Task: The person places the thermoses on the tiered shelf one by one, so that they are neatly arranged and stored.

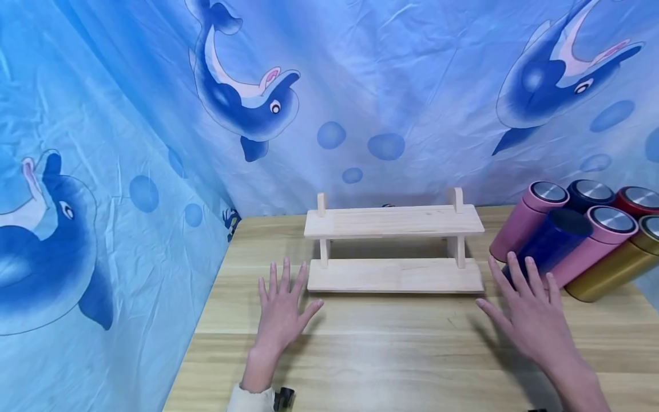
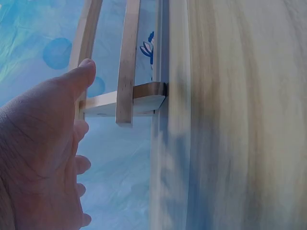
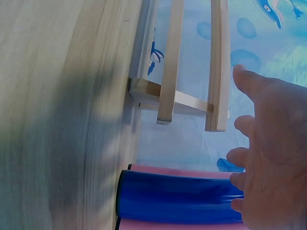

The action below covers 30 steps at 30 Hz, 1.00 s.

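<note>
A two-tier wooden rack [image 1: 396, 274] stands toward the back of the table, its shelves bare. My left hand [image 1: 280, 315] is spread above the tabletop at the rack's left end, holding nothing; in the left wrist view the same hand [image 2: 43, 158] shows its thumb raised beside the rack [image 2: 125, 62]. On the other side my right hand [image 1: 535, 320], fingers spread, hovers in front of a blue thermos bottle [image 1: 553, 240]. The right wrist view has that hand [image 3: 276, 148] empty, near the rack's end and the blue bottle [image 3: 177, 196].
Around the blue bottle stand two pink bottles [image 1: 530, 217], a dark navy one [image 1: 590, 190], a red one [image 1: 640, 200] and a gold one [image 1: 612, 266]. A blue dolphin-print curtain [image 1: 412, 86] hangs behind and left of the wooden table [image 1: 391, 355].
</note>
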Each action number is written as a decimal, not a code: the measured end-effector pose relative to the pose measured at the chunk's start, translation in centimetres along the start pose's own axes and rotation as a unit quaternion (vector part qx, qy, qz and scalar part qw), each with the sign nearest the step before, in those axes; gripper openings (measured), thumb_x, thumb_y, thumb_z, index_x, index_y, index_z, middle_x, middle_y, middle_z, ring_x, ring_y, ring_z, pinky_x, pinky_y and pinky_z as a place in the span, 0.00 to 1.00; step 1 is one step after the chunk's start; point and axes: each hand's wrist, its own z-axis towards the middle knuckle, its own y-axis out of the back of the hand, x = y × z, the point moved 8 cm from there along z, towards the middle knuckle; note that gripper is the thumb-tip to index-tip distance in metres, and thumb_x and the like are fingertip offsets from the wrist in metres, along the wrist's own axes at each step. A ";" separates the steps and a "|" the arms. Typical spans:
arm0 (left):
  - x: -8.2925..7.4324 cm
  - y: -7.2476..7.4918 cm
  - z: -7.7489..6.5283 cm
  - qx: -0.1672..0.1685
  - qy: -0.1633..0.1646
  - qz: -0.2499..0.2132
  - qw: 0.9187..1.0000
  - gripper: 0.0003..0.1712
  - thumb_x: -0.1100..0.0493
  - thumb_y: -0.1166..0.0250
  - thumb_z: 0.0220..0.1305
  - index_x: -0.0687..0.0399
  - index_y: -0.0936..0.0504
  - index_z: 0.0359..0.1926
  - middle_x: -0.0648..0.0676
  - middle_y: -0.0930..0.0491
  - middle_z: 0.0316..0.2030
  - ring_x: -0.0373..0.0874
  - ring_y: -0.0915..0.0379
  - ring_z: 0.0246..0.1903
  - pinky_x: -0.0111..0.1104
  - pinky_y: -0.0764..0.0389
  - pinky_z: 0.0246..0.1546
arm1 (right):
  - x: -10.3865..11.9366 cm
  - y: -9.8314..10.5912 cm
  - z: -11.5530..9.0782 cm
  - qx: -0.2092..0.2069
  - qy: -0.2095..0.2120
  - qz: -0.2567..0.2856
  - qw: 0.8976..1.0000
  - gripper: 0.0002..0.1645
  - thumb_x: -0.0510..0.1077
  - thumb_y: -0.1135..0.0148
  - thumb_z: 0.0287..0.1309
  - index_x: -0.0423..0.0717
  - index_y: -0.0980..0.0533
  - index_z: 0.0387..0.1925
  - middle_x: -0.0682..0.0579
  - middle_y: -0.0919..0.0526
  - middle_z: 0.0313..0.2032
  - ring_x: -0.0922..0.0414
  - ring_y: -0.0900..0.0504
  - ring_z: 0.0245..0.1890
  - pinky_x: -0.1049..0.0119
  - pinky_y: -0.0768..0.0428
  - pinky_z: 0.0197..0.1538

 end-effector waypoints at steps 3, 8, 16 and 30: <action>0.0 -0.3 0.0 0.004 0.001 0.005 1.000 0.52 0.33 0.33 0.75 0.49 0.40 0.88 0.70 0.53 0.87 0.77 0.64 0.85 0.80 0.59 0.79 | 0.1 0.0 -0.2 -0.005 0.000 0.003 1.000 0.56 0.66 0.35 0.77 0.59 0.52 0.92 0.34 0.52 0.88 0.34 0.64 0.89 0.26 0.69 0.85; -0.1 -0.4 0.2 0.006 0.005 0.009 1.000 0.52 0.34 0.31 0.75 0.49 0.39 0.88 0.71 0.52 0.87 0.78 0.63 0.85 0.80 0.59 0.79 | 0.1 0.2 -0.4 -0.015 0.001 0.005 1.000 0.56 0.66 0.33 0.75 0.58 0.50 0.91 0.34 0.51 0.88 0.34 0.64 0.89 0.26 0.69 0.85; 0.2 -1.3 0.5 0.016 0.029 -0.016 0.999 0.52 0.35 0.32 0.76 0.50 0.41 0.89 0.72 0.53 0.87 0.79 0.66 0.85 0.79 0.62 0.80 | 0.3 0.9 -0.7 -0.034 0.007 0.011 0.999 0.55 0.65 0.35 0.77 0.57 0.50 0.91 0.34 0.49 0.87 0.35 0.64 0.89 0.28 0.69 0.86; 0.8 -3.6 0.7 0.033 0.077 -0.159 0.984 0.50 0.33 0.40 0.81 0.47 0.48 0.91 0.74 0.47 0.85 0.81 0.66 0.84 0.79 0.69 0.79 | 0.6 4.3 -0.7 -0.154 0.034 0.056 0.986 0.52 0.81 0.61 0.79 0.54 0.38 0.87 0.37 0.43 0.86 0.36 0.52 0.88 0.32 0.59 0.88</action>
